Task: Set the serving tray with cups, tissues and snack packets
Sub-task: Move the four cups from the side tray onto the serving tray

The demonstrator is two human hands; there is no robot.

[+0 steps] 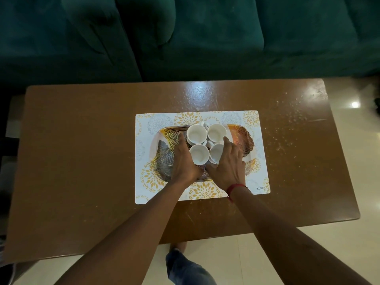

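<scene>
The left hand (185,161), fingers straight and pressed together, lies against the left side of the four cups (197,133). The right hand (229,163), fingers spread, covers the near-right cup (216,150); whether it grips cannot be determined. The cups stand clustered between both hands at the centre of the serving tray (244,138), whose long axis runs left to right.

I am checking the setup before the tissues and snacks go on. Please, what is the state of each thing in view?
Cups: four, upright, empty, clustered at mid-tray.
Tray: flat on the placemat, holds only the cups.
Placemat: flat on the table.
Left hand: open, fingers straight against the left cups.
Right hand: open, laid over the near right cup.
</scene>
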